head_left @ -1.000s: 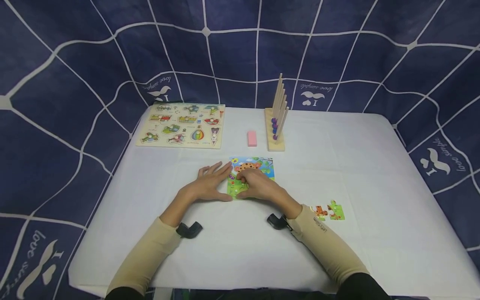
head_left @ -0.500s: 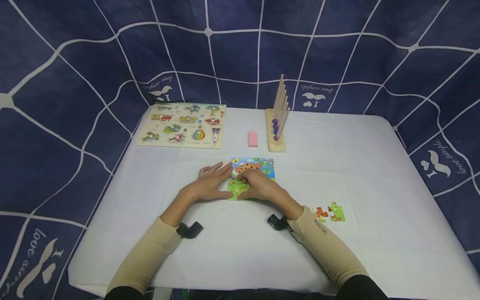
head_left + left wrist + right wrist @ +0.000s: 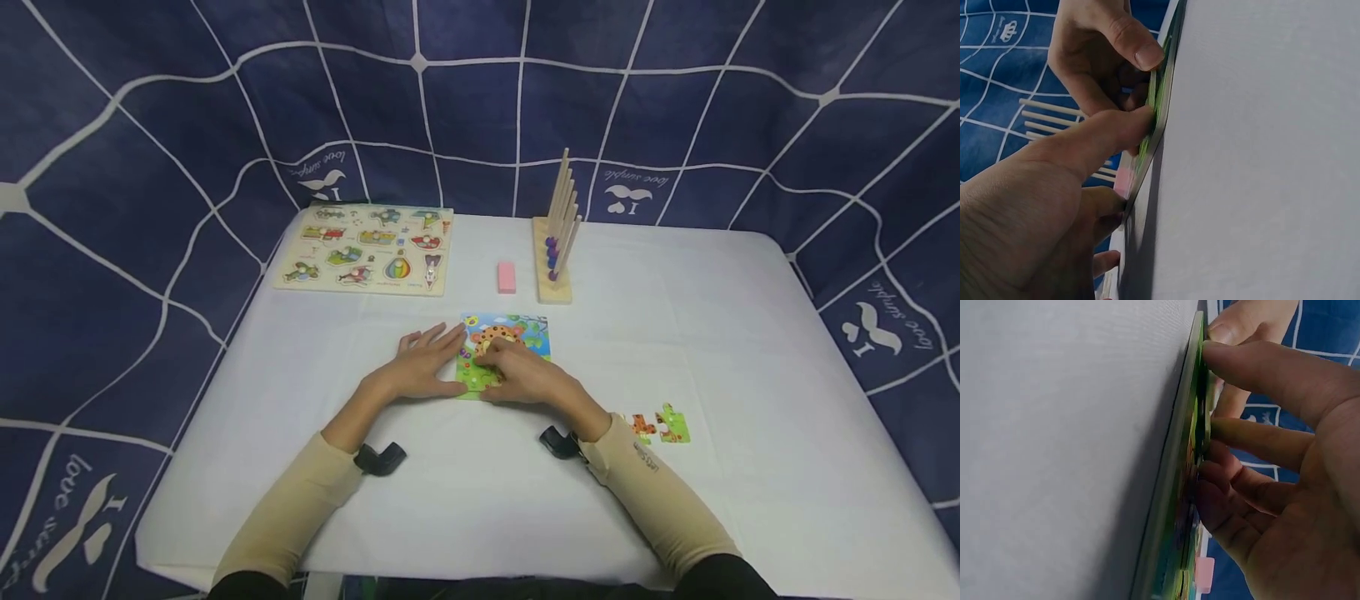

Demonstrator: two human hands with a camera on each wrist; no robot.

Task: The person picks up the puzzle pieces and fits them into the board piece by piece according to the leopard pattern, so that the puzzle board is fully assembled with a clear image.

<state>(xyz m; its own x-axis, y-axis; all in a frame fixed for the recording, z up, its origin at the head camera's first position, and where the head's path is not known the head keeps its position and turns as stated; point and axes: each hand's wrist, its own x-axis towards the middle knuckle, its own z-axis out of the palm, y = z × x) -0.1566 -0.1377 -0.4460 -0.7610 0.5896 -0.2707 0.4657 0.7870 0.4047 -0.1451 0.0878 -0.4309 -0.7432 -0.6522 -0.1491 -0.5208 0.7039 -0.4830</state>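
Note:
A square jigsaw puzzle (image 3: 534,333) with a spotted animal on blue and green lies on the white table. Along its left side rests my left hand (image 3: 416,372), fingers spread and thumb against the lower left corner. My right hand (image 3: 525,375) is over the lower part, covering much of the picture. In the right wrist view its thumb and index finger pinch a thin green-edged puzzle piece (image 3: 1207,415), tilted up slightly at the board's surface. Two loose puzzle pieces, one orange (image 3: 642,426) and one green (image 3: 676,423), lie beside my right forearm.
A wooden board of vehicle shapes (image 3: 363,250) lies at the back left. Behind the puzzle sits a pink block (image 3: 507,277), beside a wooden peg stand (image 3: 555,287) with tall rods and purple and blue beads. A dark blue curtain (image 3: 465,108) hangs behind the table.
My right hand has shifted slightly to the right over the lower part of the puzzle, showing a little more of the picture. My left hand stays at the puzzle's left side.

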